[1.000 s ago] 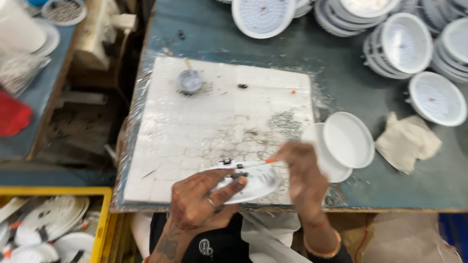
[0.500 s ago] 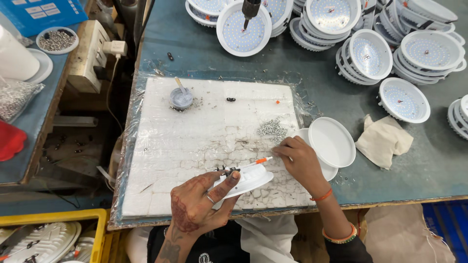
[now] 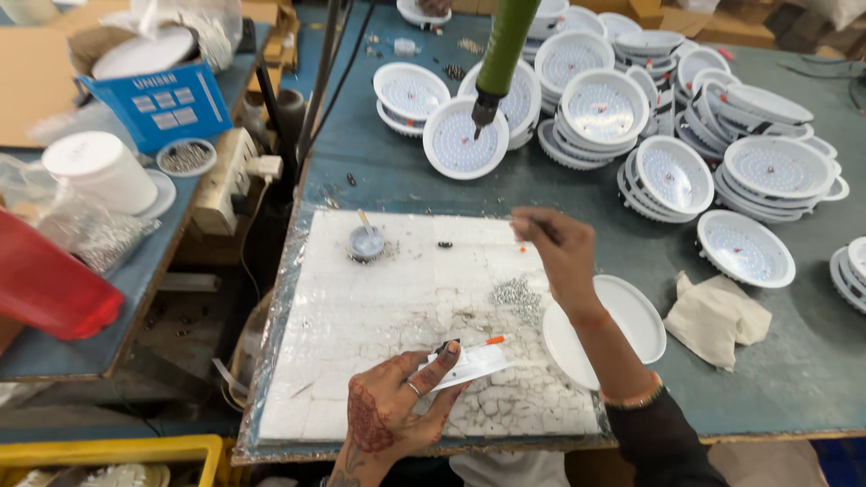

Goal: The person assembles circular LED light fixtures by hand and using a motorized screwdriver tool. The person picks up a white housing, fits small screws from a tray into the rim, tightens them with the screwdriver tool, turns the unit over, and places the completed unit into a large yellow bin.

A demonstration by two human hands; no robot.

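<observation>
Now left hand grips white disc; right hand well apart.

Bright, even overhead light fills the scene; shadows are soft and short. The white lamp housings glare slightly. Edges bow with wide-angle distortion, and the right hand is motion-blurred.

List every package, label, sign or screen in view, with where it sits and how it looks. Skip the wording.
Blue carton: far left bench, boxy, blue with white label patches, open top.
Cardboard boxes: top edge behind the stacked lamps, brown, mostly cut off.
No screens or signs visible.
</observation>
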